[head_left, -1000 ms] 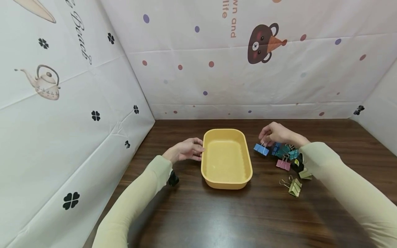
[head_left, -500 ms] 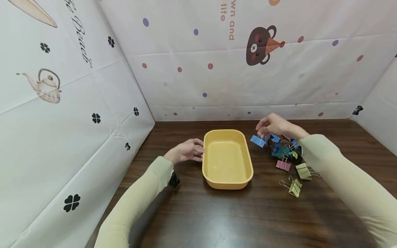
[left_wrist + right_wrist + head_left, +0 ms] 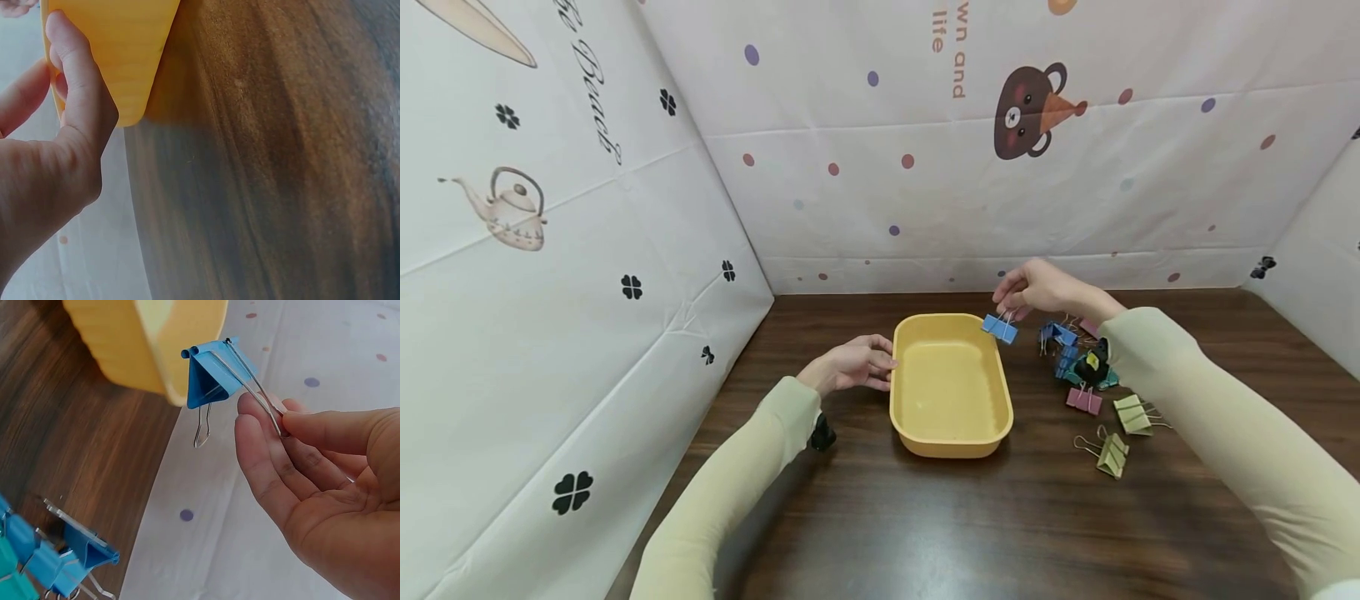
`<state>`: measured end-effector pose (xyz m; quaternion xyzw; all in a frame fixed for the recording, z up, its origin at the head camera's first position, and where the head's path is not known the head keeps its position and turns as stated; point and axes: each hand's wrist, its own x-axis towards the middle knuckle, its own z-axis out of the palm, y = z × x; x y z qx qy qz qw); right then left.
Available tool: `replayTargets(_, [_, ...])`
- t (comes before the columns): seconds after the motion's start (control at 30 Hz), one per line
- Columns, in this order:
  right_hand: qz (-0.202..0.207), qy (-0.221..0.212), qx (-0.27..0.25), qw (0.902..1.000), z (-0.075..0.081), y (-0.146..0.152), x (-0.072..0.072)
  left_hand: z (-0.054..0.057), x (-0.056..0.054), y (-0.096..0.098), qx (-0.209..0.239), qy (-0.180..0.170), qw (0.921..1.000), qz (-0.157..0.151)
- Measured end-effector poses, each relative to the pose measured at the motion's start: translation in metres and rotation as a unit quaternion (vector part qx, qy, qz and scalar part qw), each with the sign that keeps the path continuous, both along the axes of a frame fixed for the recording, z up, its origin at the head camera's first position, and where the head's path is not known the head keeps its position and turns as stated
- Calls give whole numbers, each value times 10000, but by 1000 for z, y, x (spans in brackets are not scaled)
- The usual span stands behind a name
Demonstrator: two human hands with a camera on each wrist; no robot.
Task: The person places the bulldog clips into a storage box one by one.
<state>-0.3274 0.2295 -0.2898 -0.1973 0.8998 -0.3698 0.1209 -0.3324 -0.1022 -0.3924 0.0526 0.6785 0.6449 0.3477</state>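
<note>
My right hand (image 3: pixel 1033 287) pinches a blue binder clip (image 3: pixel 1000 328) by one wire handle, between thumb and fingers. The clip hangs over the far right rim of the yellow plastic bin (image 3: pixel 951 440). In the right wrist view this binder clip (image 3: pixel 215 372) shows its triangular body, with the other handle dangling below. My left hand (image 3: pixel 853 364) holds the bin's left side at the rim. In the left wrist view the thumb (image 3: pixel 78 62) lies along the bin's outer wall (image 3: pixel 128 56). No clips show on the bin's floor.
Right of the bin lies a cluster of blue and teal binder clips (image 3: pixel 1065 362), partly hidden by the right wrist's black camera (image 3: pixel 1092 363). A pink clip (image 3: pixel 1084 400) and two yellow-green clips (image 3: pixel 1112 455) lie nearer. A patterned white cloth wall (image 3: pixel 850 200) stands behind the dark wooden table (image 3: pixel 880 525).
My right hand has lifted the blue binder clip off the table beside the cluster and carried it left to the bin's rim. The left hand and the bin stay about where they were.
</note>
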Motion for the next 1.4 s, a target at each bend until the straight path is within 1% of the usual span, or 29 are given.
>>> replayTargets(0.4, [372, -87, -81, 9992, 2, -36, -4, -1, 1, 0, -1, -40, 10000, 35])
replayTargets(0.57, [533, -134, -96, 9984, 0, -50, -5, -1, 2, 1, 14, -26, 10000, 51])
replayTargets(0.7, [672, -63, -78, 9977, -4, -60, -7, -1, 2, 1, 4, -17, 10000, 53])
replayTargets(0.83, [699, 1, -20, 9976, -8, -69, -6, 0, 2, 1, 5, -10, 10000, 37])
replayTargets(1.07, [722, -95, -19, 9973, -16, -82, -5, 1, 1, 1, 26, -53, 10000, 31])
replayTargets(1.3, [893, -184, 35, 9958, -26, -91, -4, 0, 1, 1, 23, -44, 10000, 44])
replayTargets(1.4, [896, -212, 92, 9957, -29, -94, -3, 0, 1, 0, 25, -45, 10000, 39])
